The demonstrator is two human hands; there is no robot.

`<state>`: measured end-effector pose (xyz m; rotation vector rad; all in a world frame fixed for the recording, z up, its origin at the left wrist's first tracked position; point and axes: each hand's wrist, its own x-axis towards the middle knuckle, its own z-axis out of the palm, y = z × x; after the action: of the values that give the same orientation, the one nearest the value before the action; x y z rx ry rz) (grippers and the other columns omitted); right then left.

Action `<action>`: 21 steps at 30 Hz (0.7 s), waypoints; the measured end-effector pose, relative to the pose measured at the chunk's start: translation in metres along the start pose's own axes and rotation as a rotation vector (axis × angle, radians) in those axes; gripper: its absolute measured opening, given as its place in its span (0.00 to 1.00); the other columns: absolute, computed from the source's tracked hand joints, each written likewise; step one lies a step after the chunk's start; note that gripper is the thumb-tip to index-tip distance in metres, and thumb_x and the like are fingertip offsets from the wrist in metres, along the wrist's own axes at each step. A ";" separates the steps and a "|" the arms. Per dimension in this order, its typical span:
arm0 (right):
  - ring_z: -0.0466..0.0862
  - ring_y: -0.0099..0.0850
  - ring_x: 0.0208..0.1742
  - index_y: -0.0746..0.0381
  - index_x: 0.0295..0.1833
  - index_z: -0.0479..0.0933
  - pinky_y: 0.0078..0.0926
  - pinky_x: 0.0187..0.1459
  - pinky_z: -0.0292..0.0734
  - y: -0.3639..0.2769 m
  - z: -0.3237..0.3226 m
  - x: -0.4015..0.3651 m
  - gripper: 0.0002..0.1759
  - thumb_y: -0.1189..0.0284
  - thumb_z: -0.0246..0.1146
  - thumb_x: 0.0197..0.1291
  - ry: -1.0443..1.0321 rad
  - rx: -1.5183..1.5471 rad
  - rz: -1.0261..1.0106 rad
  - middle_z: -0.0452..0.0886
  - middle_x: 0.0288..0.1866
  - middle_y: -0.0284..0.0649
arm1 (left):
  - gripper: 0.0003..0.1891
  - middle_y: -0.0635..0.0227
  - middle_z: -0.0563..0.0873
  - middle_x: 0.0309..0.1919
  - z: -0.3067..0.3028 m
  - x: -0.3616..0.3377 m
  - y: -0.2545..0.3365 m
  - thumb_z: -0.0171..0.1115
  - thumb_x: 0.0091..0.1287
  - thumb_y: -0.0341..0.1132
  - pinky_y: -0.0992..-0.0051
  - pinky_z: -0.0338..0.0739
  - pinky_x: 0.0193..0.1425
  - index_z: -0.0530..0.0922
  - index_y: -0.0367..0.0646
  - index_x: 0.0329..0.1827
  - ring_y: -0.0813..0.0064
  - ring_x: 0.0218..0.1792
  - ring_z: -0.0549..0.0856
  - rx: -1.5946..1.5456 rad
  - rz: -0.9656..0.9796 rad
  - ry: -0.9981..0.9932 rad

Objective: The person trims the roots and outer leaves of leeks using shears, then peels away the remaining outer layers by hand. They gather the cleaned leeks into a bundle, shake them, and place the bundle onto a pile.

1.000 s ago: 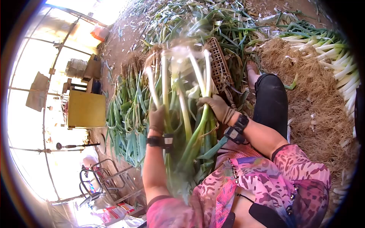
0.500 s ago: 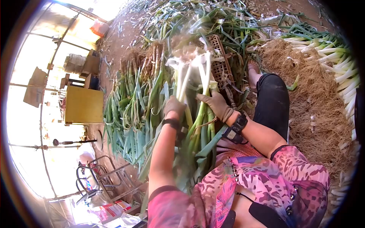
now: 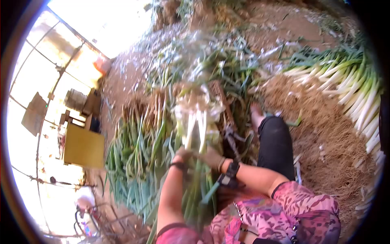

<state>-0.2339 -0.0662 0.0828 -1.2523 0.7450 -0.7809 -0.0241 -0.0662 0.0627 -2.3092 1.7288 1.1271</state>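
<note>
My left hand (image 3: 183, 155), in a brownish glove, is closed around the stalks of long green onions (image 3: 202, 131). Close beside it, my gloved right hand (image 3: 212, 158) is also closed on these stalks. Their white shanks point away from me, with pale loosened skins and blurred roots at the far end. The green leaves run back under my forearms toward my lap. Left of my hands lies a row of untrimmed green onions (image 3: 138, 150) with brown, dirty bases.
Cleaned green onions (image 3: 357, 91) with white shanks line the right side, beside a wide heap of cut roots (image 3: 325, 150). Leaf scraps (image 3: 203, 57) cover the ground ahead. A brown basket (image 3: 222, 101) stands past my right hand; a yellow box (image 3: 84, 143) is at left.
My hands have come closer together on the green onions, and the two white shanks now lie nearly side by side. The view has tilted up, showing more ground ahead.
</note>
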 end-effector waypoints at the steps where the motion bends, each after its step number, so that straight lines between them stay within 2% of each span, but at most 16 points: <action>1: 0.83 0.33 0.52 0.65 0.62 0.77 0.33 0.55 0.79 -0.010 -0.006 -0.006 0.30 0.53 0.70 0.65 -0.006 -0.006 0.059 0.85 0.53 0.42 | 0.15 0.62 0.91 0.40 -0.003 0.000 -0.002 0.65 0.67 0.44 0.69 0.82 0.48 0.87 0.44 0.48 0.67 0.42 0.89 -0.018 -0.017 -0.031; 2: 0.83 0.34 0.51 0.65 0.63 0.76 0.33 0.55 0.78 0.000 -0.009 -0.007 0.30 0.54 0.69 0.66 -0.006 -0.003 0.056 0.85 0.52 0.44 | 0.16 0.62 0.91 0.41 -0.006 -0.004 -0.004 0.65 0.67 0.45 0.69 0.82 0.49 0.87 0.44 0.48 0.67 0.43 0.89 -0.060 -0.035 -0.050; 3: 0.84 0.35 0.51 0.65 0.63 0.75 0.34 0.55 0.78 0.020 -0.012 -0.002 0.29 0.55 0.69 0.66 -0.009 0.004 0.056 0.85 0.51 0.45 | 0.21 0.61 0.91 0.34 0.005 0.008 -0.034 0.71 0.62 0.50 0.67 0.82 0.43 0.87 0.41 0.45 0.67 0.38 0.89 -0.231 0.000 -0.007; 4: 0.84 0.36 0.51 0.66 0.63 0.74 0.34 0.55 0.78 0.028 -0.016 0.004 0.28 0.56 0.68 0.67 -0.014 0.016 0.059 0.85 0.51 0.47 | 0.20 0.60 0.91 0.35 -0.010 -0.013 -0.008 0.71 0.62 0.49 0.68 0.82 0.43 0.87 0.41 0.46 0.68 0.38 0.89 -0.336 -0.059 -0.011; 5: 0.84 0.36 0.50 0.65 0.63 0.74 0.34 0.54 0.78 0.015 -0.020 0.001 0.28 0.56 0.68 0.67 0.054 0.014 -0.023 0.85 0.50 0.47 | 0.19 0.60 0.91 0.36 -0.025 -0.040 0.020 0.71 0.63 0.48 0.69 0.81 0.43 0.88 0.42 0.47 0.69 0.37 0.89 -0.440 -0.122 -0.017; 7: 0.85 0.37 0.49 0.65 0.63 0.74 0.35 0.53 0.78 -0.019 -0.022 -0.016 0.27 0.58 0.68 0.67 0.184 0.014 -0.180 0.85 0.47 0.48 | 0.19 0.58 0.90 0.38 -0.033 -0.042 0.011 0.71 0.62 0.46 0.69 0.81 0.43 0.87 0.42 0.49 0.69 0.37 0.88 -0.698 -0.195 -0.046; 8: 0.85 0.40 0.52 0.64 0.70 0.68 0.36 0.55 0.78 -0.028 -0.023 -0.017 0.32 0.60 0.67 0.67 0.156 -0.067 -0.157 0.84 0.50 0.51 | 0.19 0.58 0.90 0.39 -0.048 -0.065 0.034 0.73 0.60 0.43 0.68 0.81 0.43 0.87 0.42 0.51 0.67 0.36 0.88 -0.749 -0.179 -0.040; 10: 0.84 0.42 0.53 0.64 0.75 0.62 0.37 0.57 0.77 -0.064 -0.014 -0.031 0.36 0.61 0.66 0.67 0.083 -0.085 -0.034 0.83 0.54 0.53 | 0.15 0.63 0.89 0.43 -0.058 -0.080 0.040 0.64 0.68 0.38 0.66 0.81 0.48 0.84 0.41 0.53 0.67 0.42 0.87 -0.633 0.122 -0.074; 11: 0.84 0.43 0.54 0.63 0.77 0.58 0.37 0.58 0.77 -0.084 -0.009 -0.037 0.39 0.62 0.65 0.67 0.042 -0.092 0.024 0.82 0.56 0.54 | 0.16 0.64 0.88 0.48 -0.065 -0.082 0.047 0.61 0.70 0.38 0.66 0.78 0.56 0.83 0.43 0.58 0.68 0.48 0.86 -0.769 0.195 -0.137; 12: 0.83 0.45 0.59 0.62 0.82 0.49 0.38 0.61 0.76 -0.090 -0.005 -0.039 0.45 0.63 0.64 0.67 0.032 -0.168 -0.017 0.79 0.62 0.56 | 0.18 0.66 0.88 0.53 -0.072 -0.084 0.054 0.59 0.72 0.38 0.66 0.75 0.65 0.82 0.46 0.62 0.68 0.55 0.84 -0.907 0.261 -0.212; 14: 0.82 0.47 0.60 0.63 0.82 0.49 0.39 0.61 0.76 -0.092 -0.002 -0.040 0.45 0.63 0.64 0.66 0.041 -0.294 -0.111 0.78 0.63 0.57 | 0.20 0.67 0.86 0.56 -0.072 -0.090 0.055 0.57 0.74 0.39 0.68 0.73 0.68 0.78 0.45 0.67 0.72 0.58 0.82 -1.088 0.317 -0.288; 15: 0.82 0.48 0.61 0.63 0.82 0.49 0.40 0.61 0.76 -0.091 0.001 -0.042 0.46 0.63 0.64 0.66 0.040 -0.347 -0.148 0.77 0.64 0.58 | 0.21 0.66 0.86 0.54 -0.081 -0.111 0.074 0.58 0.74 0.40 0.69 0.75 0.64 0.77 0.43 0.67 0.73 0.54 0.83 -0.976 0.307 -0.242; 17: 0.83 0.50 0.59 0.63 0.82 0.49 0.40 0.59 0.78 -0.100 0.006 -0.044 0.46 0.63 0.64 0.65 0.008 -0.328 -0.091 0.80 0.61 0.58 | 0.23 0.65 0.87 0.50 -0.099 -0.148 0.110 0.61 0.74 0.42 0.73 0.80 0.55 0.76 0.39 0.66 0.76 0.47 0.85 -0.752 0.289 -0.148; 19: 0.85 0.50 0.56 0.62 0.81 0.50 0.40 0.57 0.79 -0.117 0.012 -0.057 0.45 0.63 0.64 0.64 0.039 -0.302 -0.099 0.81 0.58 0.57 | 0.18 0.66 0.88 0.39 -0.096 -0.165 0.124 0.66 0.68 0.41 0.77 0.80 0.41 0.83 0.38 0.54 0.80 0.35 0.85 -0.661 0.310 -0.049; 20: 0.86 0.48 0.53 0.62 0.81 0.51 0.39 0.56 0.80 -0.114 0.016 -0.058 0.45 0.64 0.65 0.64 0.107 -0.266 -0.158 0.84 0.54 0.54 | 0.14 0.69 0.87 0.32 -0.097 -0.172 0.125 0.67 0.66 0.40 0.76 0.80 0.40 0.85 0.37 0.45 0.77 0.31 0.85 -0.698 0.183 0.070; 21: 0.86 0.47 0.53 0.62 0.81 0.52 0.38 0.56 0.80 -0.108 0.016 -0.058 0.45 0.63 0.65 0.64 0.121 -0.205 -0.185 0.84 0.54 0.54 | 0.16 0.67 0.87 0.33 -0.101 -0.182 0.129 0.68 0.66 0.41 0.76 0.80 0.37 0.84 0.36 0.47 0.77 0.32 0.85 -0.701 0.117 0.150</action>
<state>-0.2631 -0.0242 0.1956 -1.4839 0.8308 -0.9556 -0.1018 -0.0108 0.2886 -2.7406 1.7292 1.8738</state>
